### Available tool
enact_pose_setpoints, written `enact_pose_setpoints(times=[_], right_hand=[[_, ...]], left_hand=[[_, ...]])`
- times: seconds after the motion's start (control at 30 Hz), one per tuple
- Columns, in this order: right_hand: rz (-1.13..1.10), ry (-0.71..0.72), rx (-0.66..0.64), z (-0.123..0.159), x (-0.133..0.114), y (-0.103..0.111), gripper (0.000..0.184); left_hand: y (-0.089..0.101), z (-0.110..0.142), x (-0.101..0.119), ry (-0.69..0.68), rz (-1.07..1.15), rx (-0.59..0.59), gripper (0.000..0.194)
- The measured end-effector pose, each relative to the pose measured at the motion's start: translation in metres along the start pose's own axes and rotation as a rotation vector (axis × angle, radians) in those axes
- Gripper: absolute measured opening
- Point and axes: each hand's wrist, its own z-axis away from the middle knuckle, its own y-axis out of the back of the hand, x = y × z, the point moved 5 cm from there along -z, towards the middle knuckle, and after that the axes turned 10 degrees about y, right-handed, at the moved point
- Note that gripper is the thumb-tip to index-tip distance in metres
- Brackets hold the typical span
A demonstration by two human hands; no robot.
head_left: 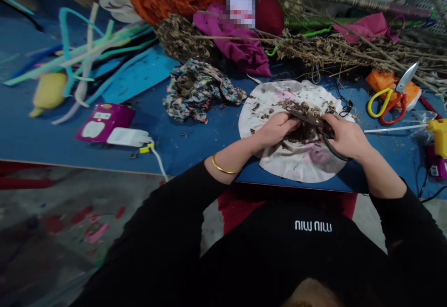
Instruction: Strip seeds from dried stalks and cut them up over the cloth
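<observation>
Over a round white cloth [254, 111] on the blue table, my right hand [344, 135] grips black-handled scissors [307, 118], whose blades point left toward my other hand. My left hand [275, 129] is closed in a pinch on dried leaves, close to the blade tips. A heap of dried leaves [300, 136] lies under both hands, and small bits are scattered across the cloth. Left of the cloth sits a crumpled floral cloth [206, 88] with dry leaf matter in it.
Scissors with yellow and red handles [393, 100] lie at right, near a yellow glue gun [438, 132]. Dry stalks [335, 53] and magenta fabric [240, 46] line the back. Left are a purple power strip [104, 123], pipe cleaners [94, 51] and the table's front edge.
</observation>
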Motion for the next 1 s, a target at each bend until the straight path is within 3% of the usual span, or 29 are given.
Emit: enact_pose_setpoints(times=[0.17, 0.5, 0.63, 0.87, 1.0], right_hand=[[-0.032, 0.035, 0.012, 0.002, 0.001, 0.002, 0.051], [0.021, 0.064, -0.015, 0.001, -0.007, -0.005, 0.054], [0.007, 0.059, -0.070, 0.001, -0.008, -0.008, 0.050], [-0.048, 0.025, -0.059, 0.000, -0.007, -0.003, 0.044], [-0.052, -0.002, -0.040, 0.001, -0.005, 0.000, 0.046]], left_hand=[[0.007, -0.001, -0.002, -0.074, 0.036, 0.132, 0.013], [-0.003, 0.002, 0.001, -0.037, -0.014, -0.032, 0.009], [-0.005, 0.001, -0.001, -0.008, -0.051, -0.093, 0.017], [0.001, 0.005, 0.001, 0.100, 0.102, -0.077, 0.021], [0.006, 0.008, 0.005, 0.113, -0.011, -0.044, 0.021]])
